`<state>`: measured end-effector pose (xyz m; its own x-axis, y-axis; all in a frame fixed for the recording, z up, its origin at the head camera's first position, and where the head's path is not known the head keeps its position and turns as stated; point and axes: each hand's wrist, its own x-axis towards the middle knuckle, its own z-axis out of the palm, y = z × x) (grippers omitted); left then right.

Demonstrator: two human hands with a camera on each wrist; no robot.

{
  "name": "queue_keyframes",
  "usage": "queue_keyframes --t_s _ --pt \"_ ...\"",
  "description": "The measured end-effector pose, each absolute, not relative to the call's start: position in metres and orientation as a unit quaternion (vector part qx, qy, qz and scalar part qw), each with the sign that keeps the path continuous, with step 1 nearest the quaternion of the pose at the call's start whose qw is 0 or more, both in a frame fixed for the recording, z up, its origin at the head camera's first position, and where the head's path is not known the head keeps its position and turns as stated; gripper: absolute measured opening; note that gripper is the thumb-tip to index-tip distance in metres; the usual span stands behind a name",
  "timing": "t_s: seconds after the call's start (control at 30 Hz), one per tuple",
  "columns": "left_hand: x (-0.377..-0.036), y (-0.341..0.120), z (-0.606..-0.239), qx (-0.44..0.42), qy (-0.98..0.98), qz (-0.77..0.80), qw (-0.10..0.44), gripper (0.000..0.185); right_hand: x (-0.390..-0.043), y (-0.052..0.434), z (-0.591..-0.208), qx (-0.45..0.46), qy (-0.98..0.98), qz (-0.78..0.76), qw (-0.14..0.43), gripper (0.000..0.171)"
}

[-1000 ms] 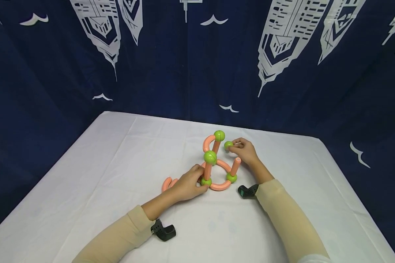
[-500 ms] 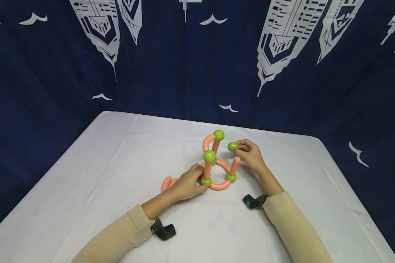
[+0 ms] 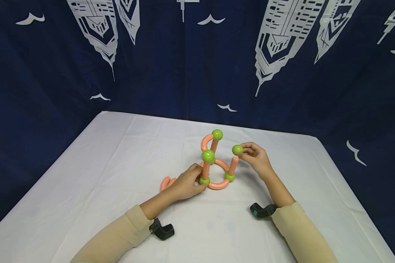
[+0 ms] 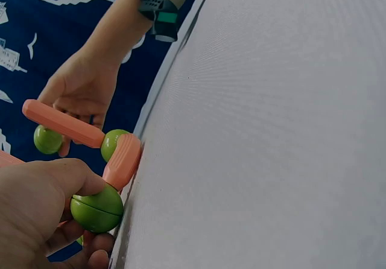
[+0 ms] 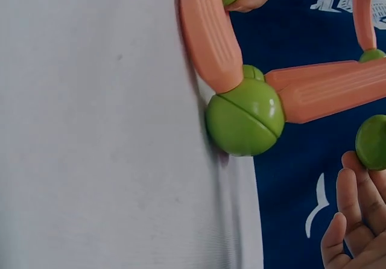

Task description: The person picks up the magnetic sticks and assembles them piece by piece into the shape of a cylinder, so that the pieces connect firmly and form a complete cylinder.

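A toy structure of orange rods and green balls stands on the table, with a ring of curved rods (image 3: 218, 185) at its base. My left hand (image 3: 185, 184) grips the green ball (image 4: 96, 208) at the ring's near left, under an upright rod (image 3: 206, 170). At the ring's right, a straight rod (image 3: 233, 166) rises from another green ball (image 5: 244, 118), its top end bare. Close to that top, my right hand (image 3: 256, 159) pinches a loose green ball (image 3: 237, 149) in its fingertips. Higher balls (image 3: 208, 156) and a curved rod (image 3: 206, 142) form the back left part.
Curved orange rods (image 3: 165, 183) lie left of the structure, partly behind the left forearm. A white cloth covers the table (image 3: 118, 164). Behind it hangs a dark blue curtain (image 3: 171, 73) with white prints. Each wrist carries a black camera (image 3: 262, 210).
My right hand has drawn back to the right and slightly nearer with its green ball, away from the structure's upper ball. The left hand keeps its grip on the base ball.
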<state>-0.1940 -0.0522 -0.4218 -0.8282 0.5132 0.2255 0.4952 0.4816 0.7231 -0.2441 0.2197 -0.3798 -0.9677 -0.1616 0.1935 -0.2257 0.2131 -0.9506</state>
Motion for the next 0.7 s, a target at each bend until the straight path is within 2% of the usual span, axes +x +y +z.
queue_keyframes --t_s 0.7 --pt "-0.193 -0.053 -0.421 0.287 0.861 0.419 0.021 0.021 -0.214 0.213 -0.349 0.228 -0.748 0.618 0.078 0.030"
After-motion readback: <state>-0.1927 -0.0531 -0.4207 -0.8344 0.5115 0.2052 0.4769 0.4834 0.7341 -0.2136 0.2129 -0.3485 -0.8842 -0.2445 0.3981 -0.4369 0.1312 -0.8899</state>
